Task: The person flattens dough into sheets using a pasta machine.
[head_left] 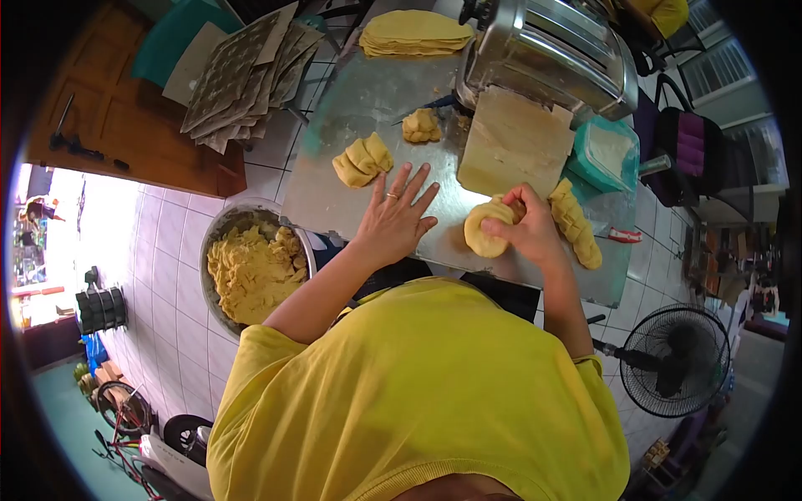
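Observation:
My right hand (532, 232) is closed on a rounded, coiled piece of yellow dough (482, 230), thumb pressed against its side. The dough is at the front part of the metal tabletop (334, 204). My left hand (394, 217) lies palm down with its fingers spread, a ring on one finger, holding nothing. Just beyond its fingertips sits a folded dough lump (362, 161). A smaller lump (422, 126) rests farther back. Along the right of my right hand stretches a long lumpy dough roll (575, 224).
A steel roller machine (551, 54) stands at the back, with a brown board (511, 142) before it. Stacked dough sheets (415, 33) lie back left. A teal tub (603, 154) holds pale powder. A dough-filled basin (206, 284) is at left, a fan (675, 359) at right.

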`<action>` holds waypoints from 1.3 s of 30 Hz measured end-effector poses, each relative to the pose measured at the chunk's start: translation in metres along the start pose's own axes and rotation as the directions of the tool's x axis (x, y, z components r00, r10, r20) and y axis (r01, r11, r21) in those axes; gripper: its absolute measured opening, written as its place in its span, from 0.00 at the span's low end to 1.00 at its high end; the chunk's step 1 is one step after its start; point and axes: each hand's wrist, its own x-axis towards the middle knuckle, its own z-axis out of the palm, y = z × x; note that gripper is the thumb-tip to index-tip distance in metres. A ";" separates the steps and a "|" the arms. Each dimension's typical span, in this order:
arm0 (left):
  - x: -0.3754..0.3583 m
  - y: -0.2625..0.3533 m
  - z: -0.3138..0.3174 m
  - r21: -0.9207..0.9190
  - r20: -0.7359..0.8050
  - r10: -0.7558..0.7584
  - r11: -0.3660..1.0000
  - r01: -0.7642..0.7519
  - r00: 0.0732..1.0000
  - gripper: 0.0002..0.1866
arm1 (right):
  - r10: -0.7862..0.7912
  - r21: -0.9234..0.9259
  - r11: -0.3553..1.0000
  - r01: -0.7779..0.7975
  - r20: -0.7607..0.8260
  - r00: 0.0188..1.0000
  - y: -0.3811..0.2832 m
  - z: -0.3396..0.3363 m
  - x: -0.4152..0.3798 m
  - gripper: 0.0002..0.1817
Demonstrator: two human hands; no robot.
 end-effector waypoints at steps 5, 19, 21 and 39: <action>0.001 0.000 -0.004 -0.025 -0.002 -0.021 0.999 0.021 1.000 0.26 | -0.236 0.387 0.896 0.219 -0.004 0.972 -0.047 0.031 0.075 0.25; -0.013 -0.004 0.000 -0.337 -0.239 -0.294 0.919 0.204 0.926 0.08 | -0.673 -0.749 0.497 0.439 -0.013 0.740 -0.059 0.133 0.212 0.23; -0.013 -0.006 0.005 -0.353 -0.311 -0.275 0.922 0.158 0.910 0.08 | -0.788 -0.613 0.525 0.590 -0.088 0.610 -0.057 0.125 0.203 0.20; 0.043 -0.166 -0.015 -0.299 -0.229 -0.511 0.847 0.439 0.829 0.23 | -0.549 -0.116 0.830 0.545 -0.002 0.836 0.007 0.118 0.102 0.21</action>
